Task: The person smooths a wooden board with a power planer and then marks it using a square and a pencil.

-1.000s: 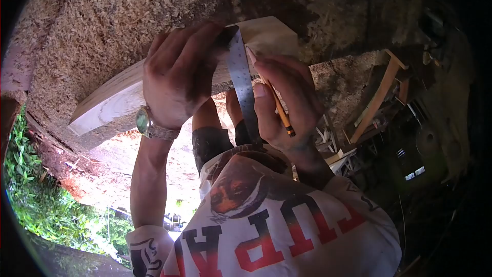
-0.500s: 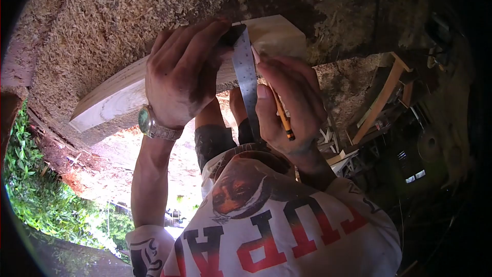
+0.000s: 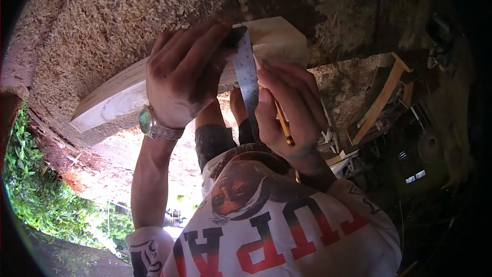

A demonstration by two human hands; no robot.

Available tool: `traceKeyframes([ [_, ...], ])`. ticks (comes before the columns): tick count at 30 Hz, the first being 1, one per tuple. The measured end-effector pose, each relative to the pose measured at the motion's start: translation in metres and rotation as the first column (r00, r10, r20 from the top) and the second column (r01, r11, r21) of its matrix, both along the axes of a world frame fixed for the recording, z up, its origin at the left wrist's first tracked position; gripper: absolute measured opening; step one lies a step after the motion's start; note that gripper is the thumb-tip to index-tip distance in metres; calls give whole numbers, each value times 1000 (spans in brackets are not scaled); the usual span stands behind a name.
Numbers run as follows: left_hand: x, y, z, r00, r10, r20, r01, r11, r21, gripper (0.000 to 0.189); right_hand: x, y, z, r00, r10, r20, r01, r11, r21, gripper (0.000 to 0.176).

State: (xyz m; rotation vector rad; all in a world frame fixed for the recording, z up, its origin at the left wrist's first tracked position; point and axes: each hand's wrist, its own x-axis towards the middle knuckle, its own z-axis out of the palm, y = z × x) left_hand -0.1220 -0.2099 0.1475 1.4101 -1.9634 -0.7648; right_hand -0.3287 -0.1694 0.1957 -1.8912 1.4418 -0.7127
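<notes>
A pale curved piece of wood (image 3: 110, 103) lies on a surface strewn with wood shavings. Across it rests a metal square (image 3: 246, 74), its blade pointing toward my body. My left hand (image 3: 187, 74), with a watch on the wrist, presses on the wood, fingers closed round the square's dark stock, which they partly hide. In my right hand (image 3: 292, 107) is a yellow pencil (image 3: 282, 123), gripped between thumb and fingers. Its tip end is close to the blade's right edge; the exact contact is hard to make out.
Sawdust and shavings (image 3: 128, 15) cover the work surface. Wooden frame pieces (image 3: 382, 100) stand at the right, with more clutter in the dark behind them. Green plants (image 3: 31, 174) are at the lower left, beyond the surface's edge.
My right hand and the pencil have shifted slightly toward my body along the blade. My left hand, the square and the wood are almost unmoved.
</notes>
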Motion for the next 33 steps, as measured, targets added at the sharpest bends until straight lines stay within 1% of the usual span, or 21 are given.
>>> traceKeyframes([
  [2,1,1,-3,1000,-6,9,6,1000,-16,39,3,-1,-1,999,-9,-32,9,1000,-20,35],
  [8,2,2,-4,1000,-13,-4,13,1000,-11,42,6,1,-1,998,-26,-53,26,1000,-7,35],
  [11,2,2,-3,1000,-18,9,18,1000,-6,42,6,0,-2,998,-14,-56,12,999,-31,36],
  [14,1,1,-2,1000,-9,7,9,1000,-13,41,-2,6,5,1000,8,-10,-7,999,31,37],
  [19,1,0,0,1000,-14,20,14,1000,-13,38,6,2,-6,999,-36,5,36,998,-60,33],
  [21,1,1,0,1000,-7,25,7,1000,-20,37,7,-2,-4,999,-33,6,33,998,-60,33],
  [22,0,1,-1,1000,-1,26,2,999,-34,36,6,-1,0,1000,-28,2,28,999,-43,33],
  [24,-1,1,-3,1000,0,22,1,999,-51,35,0,7,12,1000,-11,-22,12,999,52,33],
  [26,-1,1,-3,1000,-4,19,5,998,-64,34,-9,18,27,998,20,-55,-9,980,199,34],
  [29,-2,1,-5,1000,3,-1,-3,997,-74,33,-11,12,30,999,-42,-11,42,996,82,25],
  [32,-2,-1,-2,1000,-5,6,5,998,-63,33,2,-10,10,999,-44,-15,44,999,-16,30],
  [33,-3,0,-2,1000,-2,5,3,998,-60,33,1,-10,6,1000,-19,-10,19,1000,-20,32],
])
